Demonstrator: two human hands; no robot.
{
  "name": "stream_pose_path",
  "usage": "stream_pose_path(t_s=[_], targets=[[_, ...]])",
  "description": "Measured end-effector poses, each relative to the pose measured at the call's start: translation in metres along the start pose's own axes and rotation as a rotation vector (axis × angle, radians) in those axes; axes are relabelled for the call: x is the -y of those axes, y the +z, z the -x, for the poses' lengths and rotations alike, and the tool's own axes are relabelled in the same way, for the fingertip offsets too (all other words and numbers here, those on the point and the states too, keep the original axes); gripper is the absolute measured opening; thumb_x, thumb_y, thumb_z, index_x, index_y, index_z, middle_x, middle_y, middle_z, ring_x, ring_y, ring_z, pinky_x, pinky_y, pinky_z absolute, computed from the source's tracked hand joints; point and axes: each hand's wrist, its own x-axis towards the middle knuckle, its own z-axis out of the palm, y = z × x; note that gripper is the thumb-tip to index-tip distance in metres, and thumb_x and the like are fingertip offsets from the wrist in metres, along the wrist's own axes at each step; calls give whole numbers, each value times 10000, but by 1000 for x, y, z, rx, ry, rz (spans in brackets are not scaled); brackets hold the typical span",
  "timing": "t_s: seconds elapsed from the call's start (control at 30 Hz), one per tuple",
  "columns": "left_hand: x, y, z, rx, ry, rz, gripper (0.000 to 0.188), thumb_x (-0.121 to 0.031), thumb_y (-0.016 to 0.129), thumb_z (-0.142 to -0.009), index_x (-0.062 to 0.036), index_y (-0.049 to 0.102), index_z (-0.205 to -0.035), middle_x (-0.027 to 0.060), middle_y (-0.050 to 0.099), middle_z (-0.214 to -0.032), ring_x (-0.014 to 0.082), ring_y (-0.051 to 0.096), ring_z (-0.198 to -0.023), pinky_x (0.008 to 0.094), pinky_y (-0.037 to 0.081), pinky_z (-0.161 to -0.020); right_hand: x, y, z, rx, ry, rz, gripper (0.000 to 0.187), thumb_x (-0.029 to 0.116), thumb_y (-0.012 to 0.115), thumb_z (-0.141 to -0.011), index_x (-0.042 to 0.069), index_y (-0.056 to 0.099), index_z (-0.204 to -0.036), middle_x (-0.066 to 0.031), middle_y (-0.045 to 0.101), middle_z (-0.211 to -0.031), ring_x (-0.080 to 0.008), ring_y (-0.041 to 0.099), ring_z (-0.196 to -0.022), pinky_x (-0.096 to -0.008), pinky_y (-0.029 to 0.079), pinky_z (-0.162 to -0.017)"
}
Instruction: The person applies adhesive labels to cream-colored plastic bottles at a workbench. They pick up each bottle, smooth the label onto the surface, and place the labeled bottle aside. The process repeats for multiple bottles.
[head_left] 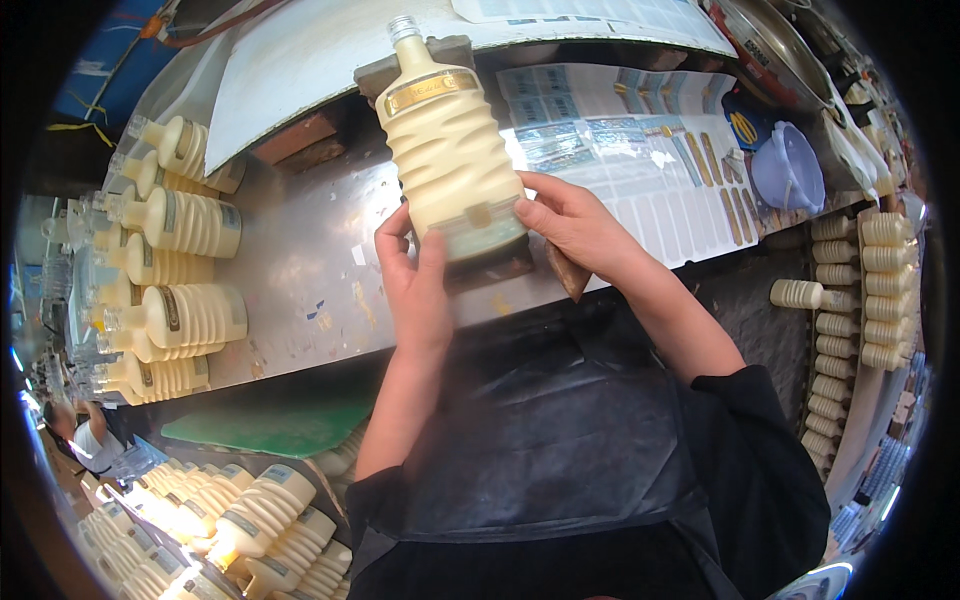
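A cream-coloured bottle [447, 145] with wavy ribs, a clear threaded neck and a gold band label [433, 92] lies before me, neck pointing away. Near its base runs a pale label strip [480, 222] with a gold square. My left hand [412, 275] grips the lower left edge, thumb on the front. On the lower right, my right hand [572, 222] holds it with the thumb against the label strip. Behind the bottle's shoulder shows a dark grey block [372, 78]. Below my right hand juts the corner of a brown block [568, 272].
Label sheets [625, 150] with gold strips lie right on the metal bench [300, 330], beside a lilac bucket [788, 165]. Cream bottles [185, 225] stand at the left; more [265, 510] fill the lower left near a green board [270, 425] and line the right [885, 290]. A person [92, 440] is far left.
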Motion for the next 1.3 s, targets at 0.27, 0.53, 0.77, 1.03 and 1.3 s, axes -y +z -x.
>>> stream_pose_path(t_s=[0.27,0.53,0.77,1.03,1.3], targets=[[-2,3,0,-16,-18,16,456,-175,616,-1035,-12,438,-1423,125,505,-1401,197,473,-1306,359,346,-1158,2,2,-2,-2,25,-17,450,226,611,-1060,-38,542,-1418,-83,704,-1191,-105,638,-1065,-276,514,-937],[-4,6,1,-34,-47,44,476,-190,629,-1029,-14,436,-1426,121,501,-1399,204,471,-1312,362,344,-1161,0,0,-3,6,32,-9,449,202,615,-1055,-43,535,-1423,-85,708,-1171,-103,647,-1032,-271,526,-906],[-1,5,1,-27,-35,58,485,-192,637,-1025,-19,437,-1430,118,502,-1399,205,469,-1314,364,341,-1162,5,1,-1,7,49,-22,449,193,611,-1054,-45,532,-1426,-83,710,-1159,-98,646,-1021,-273,527,-900],[-1,5,1,-29,-35,68,492,-198,635,-1028,-16,432,-1437,124,495,-1416,206,463,-1324,366,335,-1167,2,2,-1,5,33,-63,471,250,609,-1061,-39,540,-1426,-89,691,-1209,-114,621,-1089,-284,506,-952],[-6,12,1,-43,-48,34,488,-164,610,-1032,-6,372,-1427,146,469,-1397,206,475,-1287,357,388,-1110,-3,5,-1,-83,-45,0,480,298,658,-998,3,610,-1373,-117,738,-1023,-164,693,-910,-328,558,-839]])
